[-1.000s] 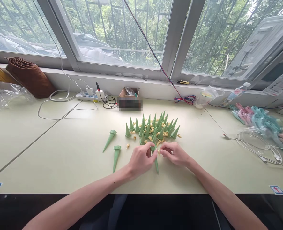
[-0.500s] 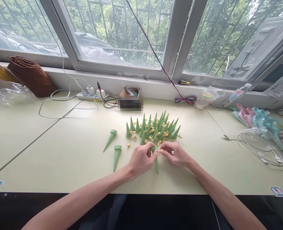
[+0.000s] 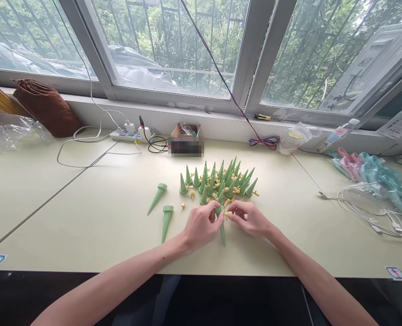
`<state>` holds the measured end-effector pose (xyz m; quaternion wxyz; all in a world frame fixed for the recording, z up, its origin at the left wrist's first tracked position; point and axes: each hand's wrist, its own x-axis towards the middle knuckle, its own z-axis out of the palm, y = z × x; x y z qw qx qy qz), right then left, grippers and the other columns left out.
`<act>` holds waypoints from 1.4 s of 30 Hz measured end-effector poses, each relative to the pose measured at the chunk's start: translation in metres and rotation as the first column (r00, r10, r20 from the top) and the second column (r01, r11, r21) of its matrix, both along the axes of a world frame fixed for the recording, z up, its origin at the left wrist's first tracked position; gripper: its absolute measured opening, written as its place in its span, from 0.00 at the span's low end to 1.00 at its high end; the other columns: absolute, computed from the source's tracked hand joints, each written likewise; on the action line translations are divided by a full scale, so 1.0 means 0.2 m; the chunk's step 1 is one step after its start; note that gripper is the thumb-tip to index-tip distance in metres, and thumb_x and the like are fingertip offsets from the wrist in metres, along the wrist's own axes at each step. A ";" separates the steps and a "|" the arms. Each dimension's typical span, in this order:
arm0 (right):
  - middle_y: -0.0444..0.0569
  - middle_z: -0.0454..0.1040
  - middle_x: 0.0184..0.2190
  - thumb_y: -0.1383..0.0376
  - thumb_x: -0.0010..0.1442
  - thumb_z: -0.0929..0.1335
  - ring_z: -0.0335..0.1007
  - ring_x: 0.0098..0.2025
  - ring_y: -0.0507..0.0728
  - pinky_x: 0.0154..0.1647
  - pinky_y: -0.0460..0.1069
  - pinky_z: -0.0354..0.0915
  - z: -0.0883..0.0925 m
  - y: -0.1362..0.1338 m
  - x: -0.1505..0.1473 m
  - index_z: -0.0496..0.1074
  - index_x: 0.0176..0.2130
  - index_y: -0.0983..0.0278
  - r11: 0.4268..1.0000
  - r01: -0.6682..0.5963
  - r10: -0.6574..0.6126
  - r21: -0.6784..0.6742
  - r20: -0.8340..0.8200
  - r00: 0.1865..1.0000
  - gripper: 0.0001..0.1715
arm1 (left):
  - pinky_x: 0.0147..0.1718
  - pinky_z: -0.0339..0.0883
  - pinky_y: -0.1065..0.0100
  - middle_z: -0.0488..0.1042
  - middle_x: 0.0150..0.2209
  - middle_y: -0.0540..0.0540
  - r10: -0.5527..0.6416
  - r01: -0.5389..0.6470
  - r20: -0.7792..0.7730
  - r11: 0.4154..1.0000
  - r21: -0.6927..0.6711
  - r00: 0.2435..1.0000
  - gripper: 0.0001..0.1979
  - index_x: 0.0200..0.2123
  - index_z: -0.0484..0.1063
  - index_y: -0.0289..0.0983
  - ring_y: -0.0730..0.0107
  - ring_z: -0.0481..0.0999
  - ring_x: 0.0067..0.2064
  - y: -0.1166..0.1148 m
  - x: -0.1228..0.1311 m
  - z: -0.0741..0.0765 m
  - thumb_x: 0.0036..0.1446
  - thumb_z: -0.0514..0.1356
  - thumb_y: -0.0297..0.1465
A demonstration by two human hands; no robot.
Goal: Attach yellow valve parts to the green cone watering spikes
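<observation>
My left hand (image 3: 202,224) is closed on a green plastic spike (image 3: 223,235), which points toward the table's front edge with its capped end at my fingertips. Between the thumb and fingers of my right hand (image 3: 250,219) is a small yellow valve fitting (image 3: 227,213), right beside the spike's cap. Just beyond both hands stands a cluster of green spikes (image 3: 230,190), points up, with yellow fittings among them. Left of my hands lie two loose spikes, a nearer one (image 3: 167,222) and a farther one (image 3: 157,198). Close to them are two small yellow pieces, one of them nearer (image 3: 182,207).
A power strip (image 3: 133,135) with cables and a small open cardboard box (image 3: 186,130) are at the back. To the right are white cables (image 3: 367,206), pink and teal plastic items (image 3: 374,165) and a bottle (image 3: 336,136). A brown bundle (image 3: 46,108) sits at back left.
The view has shifted very slightly. Both hands keep the same pose on the spike and fitting. Another person's hand at the right edge has gone out of view.
</observation>
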<state>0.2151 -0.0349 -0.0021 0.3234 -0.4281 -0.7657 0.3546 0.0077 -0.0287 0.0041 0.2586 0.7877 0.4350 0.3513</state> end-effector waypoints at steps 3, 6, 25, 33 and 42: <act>0.45 0.70 0.27 0.58 0.68 0.66 0.55 0.23 0.50 0.23 0.46 0.55 0.00 0.00 0.00 0.72 0.37 0.65 1.000 -0.008 0.008 0.012 -0.004 1.000 0.12 | 0.22 0.54 0.73 0.61 0.18 0.57 -0.011 0.011 0.006 1.000 -0.009 1.000 0.06 0.37 0.71 0.37 0.77 0.59 0.20 0.00 0.00 -0.01 0.61 0.57 0.33; 0.44 0.69 0.25 0.59 0.68 0.65 0.56 0.23 0.50 0.24 0.46 0.55 0.00 0.01 -0.01 0.71 0.34 0.64 0.999 -0.019 0.019 0.028 -0.006 1.000 0.14 | 0.22 0.54 0.73 0.61 0.18 0.57 -0.016 0.016 0.002 1.000 -0.016 1.000 0.06 0.37 0.70 0.37 0.77 0.58 0.20 0.00 0.00 -0.01 0.61 0.58 0.34; 0.44 0.69 0.25 0.58 0.68 0.65 0.56 0.23 0.50 0.24 0.46 0.56 0.01 0.00 -0.02 0.71 0.36 0.64 0.996 0.012 -0.014 0.084 0.031 0.999 0.13 | 0.22 0.54 0.73 0.60 0.17 0.57 -0.015 0.015 -0.002 1.000 -0.027 1.000 0.07 0.37 0.71 0.36 0.77 0.59 0.20 0.01 -0.01 0.00 0.61 0.58 0.34; 0.42 0.66 0.21 0.60 0.71 0.61 0.58 0.23 0.50 0.27 0.46 0.56 0.00 0.00 -0.02 0.68 0.29 0.64 0.994 -0.026 0.019 0.105 0.064 0.998 0.20 | 0.21 0.54 0.74 0.60 0.18 0.57 -0.052 0.052 0.001 0.998 -0.025 0.999 0.07 0.38 0.71 0.36 0.77 0.58 0.20 0.01 -0.01 -0.02 0.62 0.57 0.34; 0.44 0.69 0.24 0.58 0.70 0.63 0.58 0.23 0.50 0.25 0.46 0.56 0.00 0.00 -0.02 0.71 0.33 0.64 0.994 0.010 -0.021 0.110 0.094 0.995 0.17 | 0.21 0.55 0.73 0.61 0.18 0.57 -0.027 0.026 -0.013 0.999 -0.020 1.000 0.07 0.37 0.71 0.37 0.76 0.60 0.20 0.01 -0.01 -0.01 0.62 0.57 0.34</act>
